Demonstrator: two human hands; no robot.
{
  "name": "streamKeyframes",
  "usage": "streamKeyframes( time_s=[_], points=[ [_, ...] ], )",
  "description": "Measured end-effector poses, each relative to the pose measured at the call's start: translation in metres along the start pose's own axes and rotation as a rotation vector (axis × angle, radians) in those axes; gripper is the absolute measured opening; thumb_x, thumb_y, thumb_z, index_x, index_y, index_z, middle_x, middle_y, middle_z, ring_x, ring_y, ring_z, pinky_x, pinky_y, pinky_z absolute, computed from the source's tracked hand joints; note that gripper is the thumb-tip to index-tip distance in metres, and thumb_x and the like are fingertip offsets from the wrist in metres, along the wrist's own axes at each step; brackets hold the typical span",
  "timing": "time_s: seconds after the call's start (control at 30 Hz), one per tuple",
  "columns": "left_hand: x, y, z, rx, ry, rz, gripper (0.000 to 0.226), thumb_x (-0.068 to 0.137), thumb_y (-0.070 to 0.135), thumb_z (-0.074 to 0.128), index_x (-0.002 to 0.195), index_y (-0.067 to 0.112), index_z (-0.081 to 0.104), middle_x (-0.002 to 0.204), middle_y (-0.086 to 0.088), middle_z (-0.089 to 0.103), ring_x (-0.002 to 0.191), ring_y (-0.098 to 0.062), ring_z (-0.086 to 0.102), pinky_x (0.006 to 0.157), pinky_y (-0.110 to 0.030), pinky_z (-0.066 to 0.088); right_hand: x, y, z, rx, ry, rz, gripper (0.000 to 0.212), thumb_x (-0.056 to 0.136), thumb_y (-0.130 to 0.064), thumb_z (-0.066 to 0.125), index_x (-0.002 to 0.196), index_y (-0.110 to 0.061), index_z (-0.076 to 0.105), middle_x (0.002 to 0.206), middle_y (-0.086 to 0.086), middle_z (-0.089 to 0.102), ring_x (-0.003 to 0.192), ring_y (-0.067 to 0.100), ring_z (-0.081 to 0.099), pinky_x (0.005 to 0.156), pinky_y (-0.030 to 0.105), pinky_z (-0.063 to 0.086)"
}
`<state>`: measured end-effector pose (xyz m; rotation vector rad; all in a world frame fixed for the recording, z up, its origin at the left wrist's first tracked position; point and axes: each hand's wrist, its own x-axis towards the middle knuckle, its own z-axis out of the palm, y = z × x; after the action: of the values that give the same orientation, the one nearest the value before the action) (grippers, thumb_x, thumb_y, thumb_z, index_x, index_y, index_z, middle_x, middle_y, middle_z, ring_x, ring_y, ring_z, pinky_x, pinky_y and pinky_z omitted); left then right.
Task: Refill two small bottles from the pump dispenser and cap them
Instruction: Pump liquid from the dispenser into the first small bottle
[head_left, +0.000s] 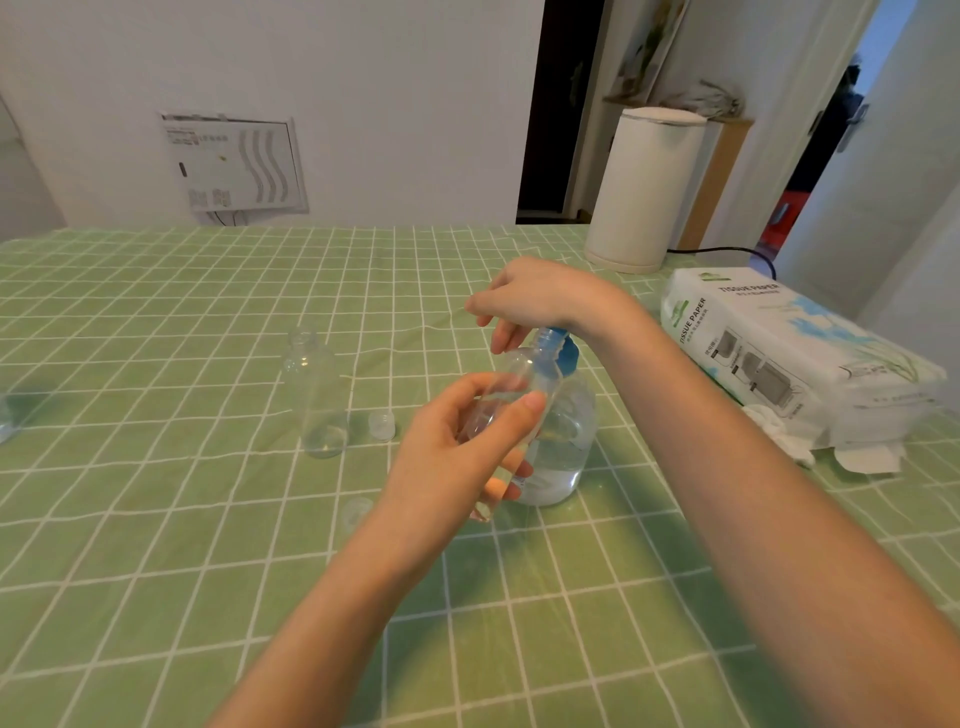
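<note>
A small clear bottle (511, 410) was held tilted in the left grip (457, 452), thumb and fingers closed round its lower body, with its open neck raised up to the blue pump head (563, 348) of the dispenser (563, 447). The dispenser, partly filled with clear liquid, stood on the bench (156, 519) just behind and to the right of that grip. The right grip (530, 301) was laid over the pump head from above, fingers curled downward on it; how tightly it was closed on the pump could not be told. Well to the left of the left grip a second small bottle (317, 397) stood upright and uncapped, a little liquid showing at its bottom. Between that bottle and the left grip a small clear cap (382, 425) was set on the bench, and another cap (357, 512) lay just below and left of the left wrist. Far to the right of the right grip a pack of tissue paper (789, 358) was seen.
</note>
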<state>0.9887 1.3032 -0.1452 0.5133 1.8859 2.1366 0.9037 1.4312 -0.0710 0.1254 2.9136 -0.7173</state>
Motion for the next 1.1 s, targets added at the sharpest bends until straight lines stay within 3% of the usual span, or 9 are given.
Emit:
streamKeyframes(
  time_s=[0.33, 0.5, 0.6, 0.77, 0.97, 1.1],
  points=[
    [-0.0007, 0.0014, -0.0009, 0.025, -0.005, 0.001, 0.031, 0.069, 0.042, 0.064, 0.097, 0.027, 0.065, 0.069, 0.008, 0.068, 0.053, -0.007, 0.06, 0.04, -0.016, 0.041, -0.0009, 0.0004, -0.0006, 0.019, 0.014, -0.033, 0.033, 0.094, -0.031, 0.047, 0.11, -0.007, 0.064, 0.087, 0.005, 0.073, 0.1, 0.028, 0.068, 0.095, 0.043, 0.05],
    [0.0009, 0.0035, -0.0004, -0.001, -0.001, 0.01, 0.028, 0.073, 0.038, 0.065, 0.097, 0.025, 0.066, 0.07, 0.006, 0.068, 0.053, -0.008, 0.06, 0.04, -0.015, 0.041, 0.001, -0.0045, -0.0067, -0.059, 0.086, -0.046, 0.034, 0.094, -0.031, 0.048, 0.11, -0.005, 0.064, 0.085, 0.002, 0.072, 0.09, 0.023, 0.069, 0.067, 0.026, 0.048],
    [0.001, 0.0035, -0.0002, 0.006, 0.0, 0.019, 0.036, 0.065, 0.044, 0.064, 0.096, 0.026, 0.066, 0.072, 0.006, 0.069, 0.055, -0.009, 0.061, 0.042, -0.016, 0.043, 0.001, -0.0041, -0.0069, -0.048, 0.064, -0.038, 0.032, 0.094, -0.03, 0.047, 0.11, -0.007, 0.063, 0.088, 0.003, 0.073, 0.095, 0.023, 0.069, 0.077, 0.03, 0.05],
    [0.0008, 0.0027, -0.0004, 0.007, -0.006, 0.02, 0.031, 0.069, 0.041, 0.065, 0.096, 0.026, 0.066, 0.072, 0.008, 0.069, 0.054, -0.008, 0.061, 0.042, -0.015, 0.042, 0.0, -0.0031, -0.0064, -0.018, 0.038, -0.024, 0.032, 0.093, -0.031, 0.047, 0.107, -0.008, 0.065, 0.086, 0.003, 0.074, 0.096, 0.024, 0.069, 0.09, 0.036, 0.05],
    [-0.0006, -0.0001, -0.0002, 0.011, -0.003, 0.001, 0.031, 0.071, 0.04, 0.064, 0.098, 0.026, 0.065, 0.078, 0.002, 0.07, 0.054, -0.008, 0.06, 0.041, -0.016, 0.042, 0.0004, 0.0011, 0.0013, -0.021, 0.02, -0.006, 0.032, 0.093, -0.033, 0.048, 0.105, -0.01, 0.066, 0.093, 0.006, 0.073, 0.099, 0.026, 0.068, 0.088, 0.036, 0.049],
    [0.0005, -0.0018, -0.0018, 0.017, -0.006, -0.004, 0.028, 0.073, 0.039, 0.065, 0.098, 0.026, 0.065, 0.069, 0.007, 0.068, 0.054, -0.008, 0.061, 0.041, -0.016, 0.041, 0.0017, 0.0015, 0.0018, -0.031, 0.022, -0.004, 0.032, 0.092, -0.033, 0.048, 0.105, -0.01, 0.066, 0.097, 0.008, 0.072, 0.099, 0.027, 0.068, 0.086, 0.036, 0.05]
  ],
)
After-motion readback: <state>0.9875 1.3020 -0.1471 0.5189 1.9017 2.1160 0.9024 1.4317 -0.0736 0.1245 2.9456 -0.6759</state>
